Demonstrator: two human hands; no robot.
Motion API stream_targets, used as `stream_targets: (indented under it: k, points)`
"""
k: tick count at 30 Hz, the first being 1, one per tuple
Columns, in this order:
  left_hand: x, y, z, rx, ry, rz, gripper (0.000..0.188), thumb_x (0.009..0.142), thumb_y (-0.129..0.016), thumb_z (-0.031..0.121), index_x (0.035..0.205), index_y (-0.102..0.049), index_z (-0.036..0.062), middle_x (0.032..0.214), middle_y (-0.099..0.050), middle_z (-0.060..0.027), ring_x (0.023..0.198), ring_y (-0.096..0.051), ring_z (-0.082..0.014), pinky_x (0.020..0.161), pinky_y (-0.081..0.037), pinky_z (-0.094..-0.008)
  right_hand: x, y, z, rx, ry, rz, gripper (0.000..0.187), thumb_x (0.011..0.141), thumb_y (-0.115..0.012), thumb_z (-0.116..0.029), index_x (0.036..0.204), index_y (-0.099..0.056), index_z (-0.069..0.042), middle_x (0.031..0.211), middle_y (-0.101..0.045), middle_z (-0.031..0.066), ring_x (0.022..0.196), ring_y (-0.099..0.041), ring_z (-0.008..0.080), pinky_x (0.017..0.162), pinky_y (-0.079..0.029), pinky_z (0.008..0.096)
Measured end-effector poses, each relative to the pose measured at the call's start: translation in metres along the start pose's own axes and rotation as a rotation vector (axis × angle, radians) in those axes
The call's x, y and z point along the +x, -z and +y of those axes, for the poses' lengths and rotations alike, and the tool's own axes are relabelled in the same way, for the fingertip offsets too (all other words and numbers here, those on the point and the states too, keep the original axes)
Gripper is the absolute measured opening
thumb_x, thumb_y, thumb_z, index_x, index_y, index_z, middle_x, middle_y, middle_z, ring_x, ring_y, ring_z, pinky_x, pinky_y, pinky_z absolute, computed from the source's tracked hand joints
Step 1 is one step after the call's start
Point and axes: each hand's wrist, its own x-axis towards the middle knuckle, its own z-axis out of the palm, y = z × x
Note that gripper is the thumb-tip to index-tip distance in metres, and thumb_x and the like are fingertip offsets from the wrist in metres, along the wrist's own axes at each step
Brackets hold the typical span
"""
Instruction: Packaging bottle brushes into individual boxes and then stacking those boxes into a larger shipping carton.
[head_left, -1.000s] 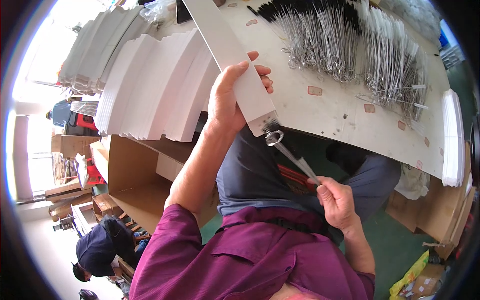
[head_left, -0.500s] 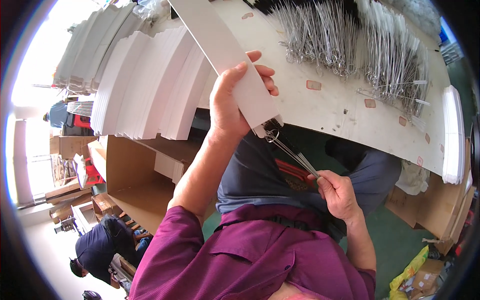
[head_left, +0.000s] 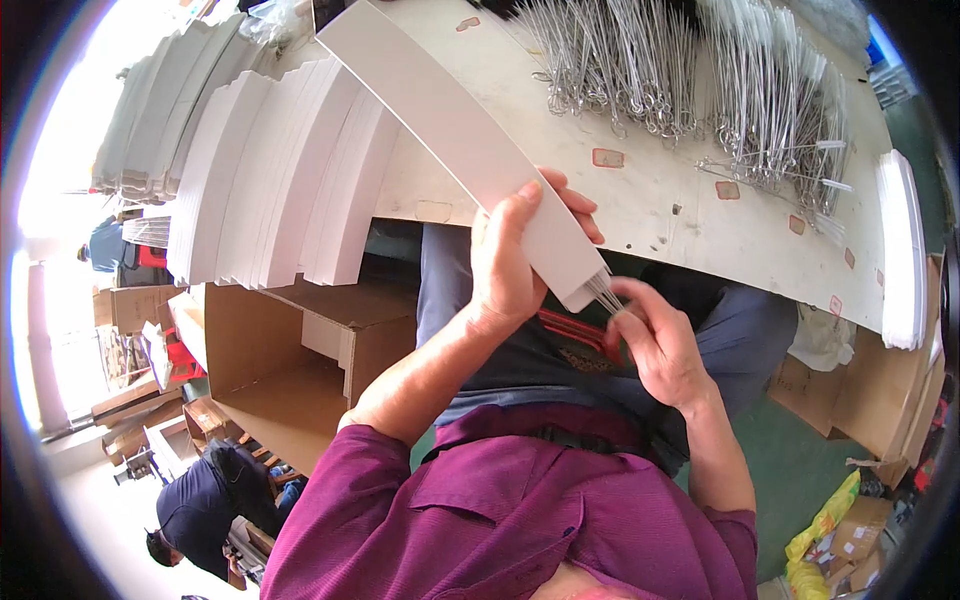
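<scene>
Wire rods had slid deeper into the long white carton since the earlier frame, leaving only short ends out, and the right hand had come up to its mouth — whether its fingertips pinched them I couldn't tell. I had the left hand clamped around the carton near that end, which hung past the worktable edge. I judged the carton light, smooth and creasable — best gripped softly by its sides, the thin, springy rods by their gathered ends.
</scene>
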Motion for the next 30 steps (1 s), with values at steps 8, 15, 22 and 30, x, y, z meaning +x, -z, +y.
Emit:
stream_targets:
  k: [8, 15, 22, 30]
  points:
    - [-0.017, 0.003, -0.011, 0.441, -0.071, -0.091, 0.054, 0.101, -0.05, 0.046, 0.121, -0.059, -0.0039, 0.113, -0.069, -0.0186, 0.101, -0.066, -0.0251, 0.092, -0.051, -0.039, 0.027, 0.002, -0.013, 0.354, -0.07, -0.063, 0.028, 0.103, -0.053, -0.005, 0.13, -0.056, 0.005, 0.104, -0.069, 0.0076, 0.096, -0.063, 0.011, 0.086, -0.053, 0.0277]
    - [-0.07, 0.013, 0.045, 1.359, -0.411, -0.6, 0.043, 0.077, -0.083, 0.012, 0.115, -0.066, 0.0, 0.109, -0.068, -0.0182, 0.101, -0.068, -0.0312, 0.089, -0.056, -0.0414, 0.006, 0.043, -0.015, 0.17, -0.016, 0.016, 0.022, 0.101, -0.055, -0.003, 0.121, -0.062, 0.005, 0.096, -0.071, 0.0059, 0.088, -0.064, 0.0098, 0.08, -0.054, 0.0276]
    - [-0.044, -0.028, 0.052, 1.725, -0.619, -0.787, 0.068, 0.072, -0.081, 0.021, 0.131, -0.054, -0.0026, 0.115, -0.063, -0.0205, 0.106, -0.062, -0.0402, 0.099, -0.048, -0.045, -0.001, 0.037, -0.024, -0.07, -0.072, -0.166, 0.025, 0.09, -0.061, -0.004, 0.114, -0.066, 0.002, 0.088, -0.073, 0.017, 0.077, -0.069, 0.0177, 0.073, -0.055, 0.0328]
    - [-0.048, 0.002, 0.024, 1.68, -0.351, -0.862, 0.055, 0.07, -0.08, 0.016, 0.118, -0.058, 0.0022, 0.087, -0.065, -0.0137, 0.082, -0.069, -0.0334, 0.07, -0.057, -0.0448, -0.004, 0.041, -0.025, -0.463, 0.205, 0.005, 0.031, 0.086, -0.077, -0.018, 0.109, -0.067, 0.0, 0.094, -0.07, 0.0179, 0.085, -0.069, 0.035, 0.076, -0.054, 0.0422]
